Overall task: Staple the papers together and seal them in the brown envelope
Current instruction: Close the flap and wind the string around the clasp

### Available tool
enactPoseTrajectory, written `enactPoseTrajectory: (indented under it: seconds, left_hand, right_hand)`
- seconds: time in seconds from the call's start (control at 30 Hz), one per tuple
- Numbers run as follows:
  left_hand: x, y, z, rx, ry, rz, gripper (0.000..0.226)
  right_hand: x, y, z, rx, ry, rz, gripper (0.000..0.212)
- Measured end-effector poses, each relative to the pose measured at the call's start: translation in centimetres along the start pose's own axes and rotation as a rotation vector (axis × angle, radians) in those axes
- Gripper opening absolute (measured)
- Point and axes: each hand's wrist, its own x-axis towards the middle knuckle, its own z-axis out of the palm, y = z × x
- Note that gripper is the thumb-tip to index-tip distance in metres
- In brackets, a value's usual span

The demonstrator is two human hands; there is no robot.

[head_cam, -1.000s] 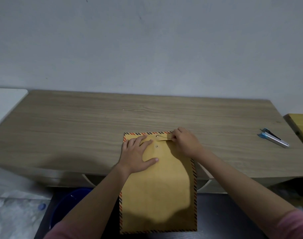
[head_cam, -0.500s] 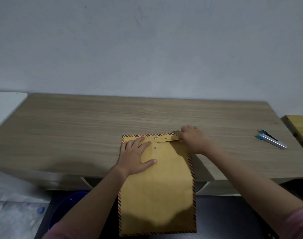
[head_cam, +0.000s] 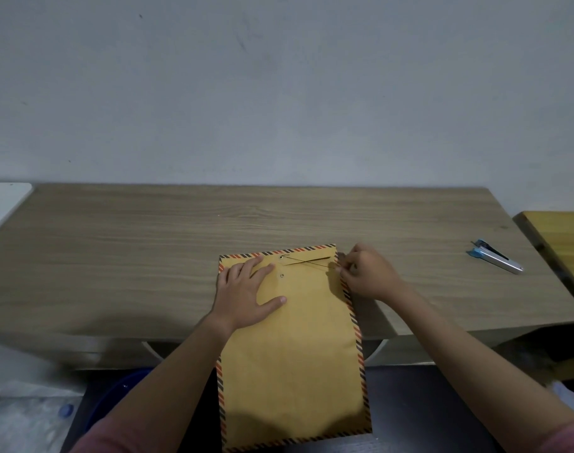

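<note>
We see a long pale wood-grain worktop set against a plain grey wall. On it lies a large brown paper envelope edged in red and dark diagonal stripes, flap end away from us, its near half hanging past the worktop's front edge above the dark floor. A yellow wooden surface stands just beside the worktop's right end, and a white surface at its far left. Below the front edge on the left we make out crumpled clear plastic sheeting and part of a blue rounded tub.

Our left hand lies flat on the envelope's upper left part, fingers straight and spread, thumb out to the right, pressing the paper down. Our right hand sits at the envelope's upper right edge, fingers curled, pinching the thin string, which runs taut from there leftward in a crossing pair of lines to the upper round fastener on the flap. A second round fastener sits just below it, near the left index fingertip.

Well apart to the right, near the worktop's end, rests a small silver and blue stapler. The papers are not visible.
</note>
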Motion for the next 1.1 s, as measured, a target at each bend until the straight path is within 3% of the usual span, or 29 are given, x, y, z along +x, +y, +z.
enactPoseTrajectory:
  seconds: [0.1,0.27,0.43,0.7,0.9,1.1]
  left_hand:
    - [0.0,0.0,-0.1,0.008,-0.012,0.001,0.085]
    - [0.0,0.0,0.0,0.010,-0.023,-0.002,0.085]
    - [0.0,0.0,-0.1,0.002,-0.021,-0.004,0.084]
    - [0.0,0.0,-0.3,0.013,-0.043,-0.007,0.086]
    - [0.6,-0.1,-0.7,0.091,-0.066,0.010,0.091]
    - [2.3,-0.2,-1.9,0.156,-0.151,0.031,0.097]
  right_hand:
    - [-0.6,0.3,0.5,0.015,0.046,0.076,0.015]
    - [-0.6,-0.9,1.5,0.100,0.170,0.093,0.033]
    - [0.8,-4.8,3.5,0.150,0.136,-0.002,0.032]
    - [3.1,-6.9,5.7,0.268,0.153,0.175,0.015]
    - [3.4,-6.7,5.8,0.023,0.074,0.080,0.019]
    - [1.8,-6.8,6.8,-0.028,0.158,-0.102,0.017]
